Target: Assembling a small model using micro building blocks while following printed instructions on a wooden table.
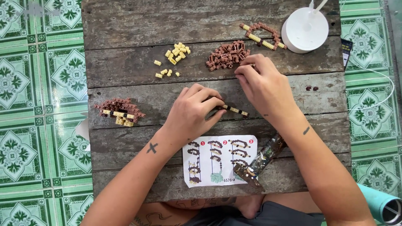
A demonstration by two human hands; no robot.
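head: left fingers [209, 109] pinch brick strip [235, 110].

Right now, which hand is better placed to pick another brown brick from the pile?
The right hand: its fingers already lie at the edge of the brown brick pile. The left hand is busy pinching the small brown-and-yellow strip against the wooden table, farther from the pile.
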